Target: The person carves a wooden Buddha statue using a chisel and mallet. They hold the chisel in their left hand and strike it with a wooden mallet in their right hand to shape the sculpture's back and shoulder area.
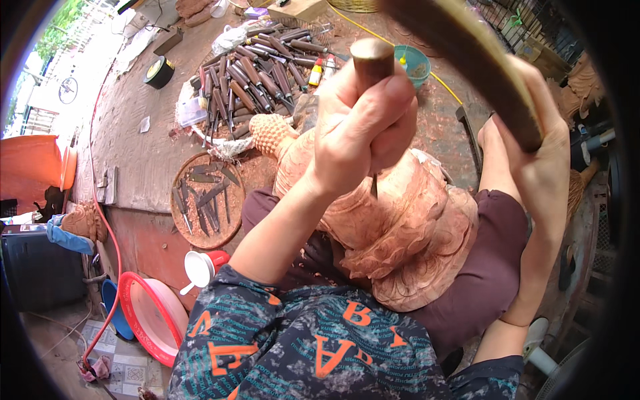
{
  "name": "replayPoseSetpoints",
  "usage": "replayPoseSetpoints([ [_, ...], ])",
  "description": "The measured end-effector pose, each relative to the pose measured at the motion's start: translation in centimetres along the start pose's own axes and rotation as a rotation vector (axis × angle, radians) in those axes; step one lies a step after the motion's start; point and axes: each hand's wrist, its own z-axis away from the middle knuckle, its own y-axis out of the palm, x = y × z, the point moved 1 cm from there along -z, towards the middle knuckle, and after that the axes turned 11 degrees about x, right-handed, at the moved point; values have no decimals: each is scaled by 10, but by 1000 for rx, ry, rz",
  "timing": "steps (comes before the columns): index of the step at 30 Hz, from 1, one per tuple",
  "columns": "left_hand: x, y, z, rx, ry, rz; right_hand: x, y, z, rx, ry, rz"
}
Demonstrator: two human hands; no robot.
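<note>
A reddish wooden carving (413,233) lies across my lap, with a knobbed, rounded head (268,131) at its far left end and folds cut along its body. My left hand (363,130) is closed round the handle of a chisel (372,57), held upright. Its thin blade points down at the carving; whether the tip touches the wood I cannot tell. My right hand (541,133) is raised to the right, its fingers wrapped round a curved wooden mallet (477,60). The mallet looms close at the top of the view, above and apart from the chisel's butt.
Many wooden-handled chisels (250,80) lie piled at the far left. A round board (233,235) holds small blades and chips. Beyond are a green bowl (421,65) and glue bottles (316,72). A red-rimmed basin (130,283) and a red cable (113,233) are at left.
</note>
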Motion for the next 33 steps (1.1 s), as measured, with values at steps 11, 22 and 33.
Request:
replayPoseSetpoints([
  [11, 0, -20, -9, -207, 267, -649, -14, -1, 8, -143, -3, -89],
  [22, 2, -16, -13, -240, 153, -594, 15, -1, -10, -9, 18, 104],
  [33, 2, -21, -17, -190, 136, -602, -10, -9, -14, -83, 57, -24],
])
